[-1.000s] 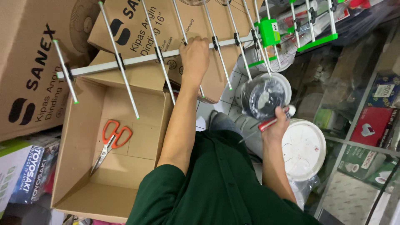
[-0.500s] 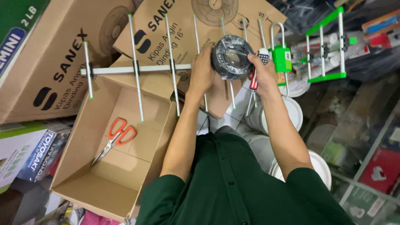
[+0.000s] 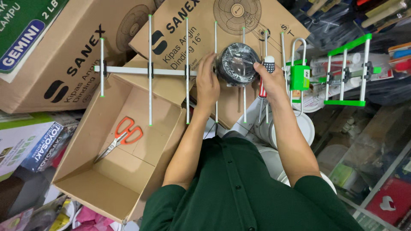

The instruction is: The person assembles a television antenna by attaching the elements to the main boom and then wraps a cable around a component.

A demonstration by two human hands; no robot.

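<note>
Stacked cardboard cartons printed with fan drawings (image 3: 85,55) fill the background, and cluttered shelves run down the right side. In front of them, raised at arm's length, sits a black coil of cable in clear shiny wrap (image 3: 236,64), held against the boom of a rod antenna (image 3: 150,70). The left hand (image 3: 207,83) presses its palm and curled fingers on the coil's left edge, forearm reaching straight up from a dark green sleeve. The right hand (image 3: 273,79) closes on the coil's right edge, and the same fist pinches a red-handled screwdriver (image 3: 265,75) with a white, dotted cap, its shaft pointing downward. The coil is round, glossy, and catches light in its middle. The antenna has a pale boom crossed by thin metal rods with green tips; a green plastic block (image 3: 299,77) and a green-framed reflector (image 3: 346,70) sit at its right end. Below left, an open cardboard box (image 3: 111,171) holds orange-handled scissors (image 3: 122,137). White round lids (image 3: 306,126) lie beneath the right forearm.
</note>
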